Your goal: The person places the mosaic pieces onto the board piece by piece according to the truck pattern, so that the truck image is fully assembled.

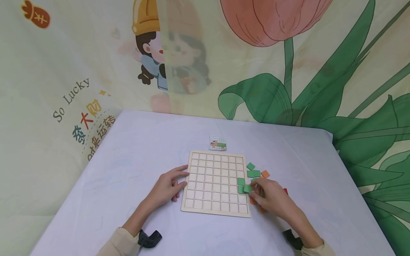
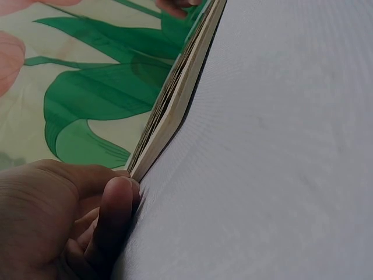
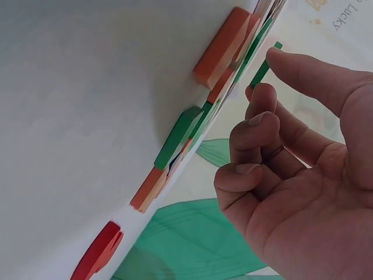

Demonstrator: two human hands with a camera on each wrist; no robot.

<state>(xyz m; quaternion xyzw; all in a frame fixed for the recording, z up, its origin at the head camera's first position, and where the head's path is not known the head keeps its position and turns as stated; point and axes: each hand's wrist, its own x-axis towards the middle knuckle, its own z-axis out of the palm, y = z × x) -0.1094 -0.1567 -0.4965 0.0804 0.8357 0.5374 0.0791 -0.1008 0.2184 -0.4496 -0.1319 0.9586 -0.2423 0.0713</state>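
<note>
A light wooden grid board (image 1: 211, 184) lies on the white table, with two green squares (image 1: 241, 181) in cells of its rightmost column. My right hand (image 1: 272, 196) pinches a green square tile (image 1: 247, 188) over the board's right edge; in the right wrist view this tile (image 3: 266, 66) stands between thumb and index finger of the hand (image 3: 297, 134), other fingers curled. My left hand (image 1: 167, 185) rests its fingertips and thumb against the board's left edge. In the left wrist view the hand (image 2: 64, 216) touches the board's side (image 2: 180, 105).
Loose green tiles (image 1: 253, 173), an orange tile (image 1: 265, 174) and a red piece (image 1: 285, 191) lie right of the board, some partly behind my right hand. A small picture card (image 1: 217, 143) with a coloured grid lies beyond the board's far edge.
</note>
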